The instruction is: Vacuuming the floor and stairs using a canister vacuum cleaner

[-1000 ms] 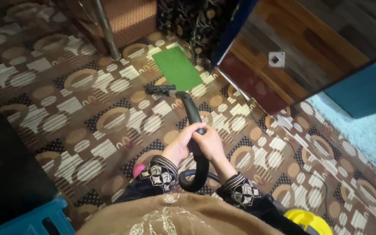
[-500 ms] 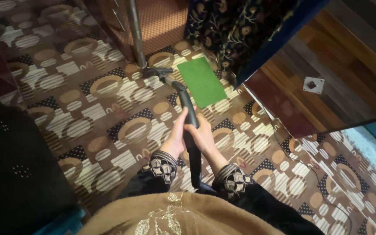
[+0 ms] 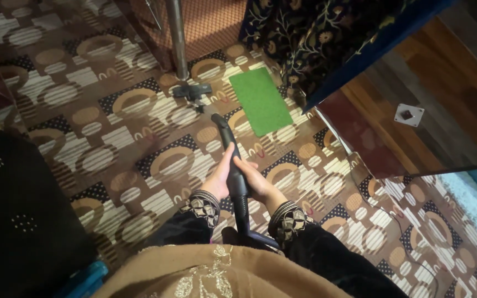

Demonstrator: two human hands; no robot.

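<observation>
Both my hands grip the black wand of a vacuum cleaner (image 3: 228,148) that runs from my lap out over the patterned carpet (image 3: 111,138). My left hand (image 3: 219,176) wraps the wand from the left and my right hand (image 3: 255,181) holds it from the right, just below. The wand's black floor nozzle (image 3: 192,90) rests on the carpet beside the foot of a metal pole (image 3: 176,38). A green rectangular mat (image 3: 260,100) lies just right of the nozzle.
A dark floral cloth (image 3: 316,38) hangs over furniture at the top right, with a wood-patterned panel (image 3: 415,110) below it. A thin cable (image 3: 382,204) trails over the carpet at the right. A large black object (image 3: 17,209) fills the lower left; a blue edge (image 3: 84,278) shows beneath.
The wand has been pushed forward, away from me. The nozzle went from beside the green mat's near corner up to the foot of the metal pole. My hands slid along and stayed closed on it.
</observation>
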